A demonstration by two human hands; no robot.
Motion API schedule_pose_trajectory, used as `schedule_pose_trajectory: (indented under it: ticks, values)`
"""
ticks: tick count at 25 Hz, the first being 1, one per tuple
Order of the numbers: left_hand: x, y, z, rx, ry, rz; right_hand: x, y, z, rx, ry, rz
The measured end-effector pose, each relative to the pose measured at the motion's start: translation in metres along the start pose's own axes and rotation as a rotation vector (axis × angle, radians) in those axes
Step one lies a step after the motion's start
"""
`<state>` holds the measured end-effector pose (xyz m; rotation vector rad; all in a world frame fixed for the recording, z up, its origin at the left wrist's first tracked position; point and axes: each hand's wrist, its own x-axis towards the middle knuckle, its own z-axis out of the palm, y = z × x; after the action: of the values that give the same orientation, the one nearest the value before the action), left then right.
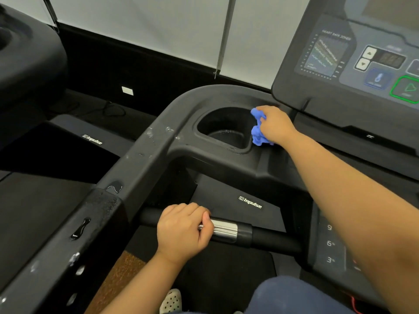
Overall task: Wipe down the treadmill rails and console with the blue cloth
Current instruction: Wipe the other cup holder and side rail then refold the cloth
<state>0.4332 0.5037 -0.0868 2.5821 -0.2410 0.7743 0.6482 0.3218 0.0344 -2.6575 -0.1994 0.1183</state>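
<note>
The blue cloth [257, 129] is bunched in my right hand [275, 124], pressed against the right rim of the cup holder [223, 130] in the black treadmill frame. My left hand [184, 232] is wrapped around the front handlebar [269, 237], partly covering its silver sensor sleeve [225, 230]. The left side rail [113, 193] runs from bottom left up to the cup holder, with white smudges and wet drops on it. The console [353, 60] with its chart, arrow keys and green start button stands at the upper right.
A second treadmill [25, 53] stands at the left, its deck bearing an Impulse logo [92, 139]. Window blinds [158, 26] with a hanging cord [223, 41] fill the back. A number keypad [331, 243] sits at lower right. My knee and a dotted shoe [171, 301] show at the bottom.
</note>
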Motion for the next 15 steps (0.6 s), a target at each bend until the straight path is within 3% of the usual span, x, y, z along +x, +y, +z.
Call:
schedule_pose_trajectory:
  ticks: [4,6,7,11,15]
  values:
    - [0.0,0.002,-0.002,0.002,-0.01,-0.01,-0.061,-0.012,0.011,0.0,-0.115,-0.062]
    - [0.001,0.002,-0.002,0.011,-0.026,-0.023,-0.086,-0.025,0.025,-0.253,-0.131,-0.096]
    - [0.001,0.002,-0.003,0.013,-0.028,-0.028,-0.094,-0.029,0.034,-0.328,-0.072,-0.11]
    - [0.001,0.001,-0.003,-0.004,-0.036,-0.03,-0.097,-0.032,0.084,-0.257,0.194,-0.203]
    - [0.002,0.0,-0.004,0.006,-0.052,-0.024,-0.063,-0.089,0.114,-0.144,0.146,-0.283]
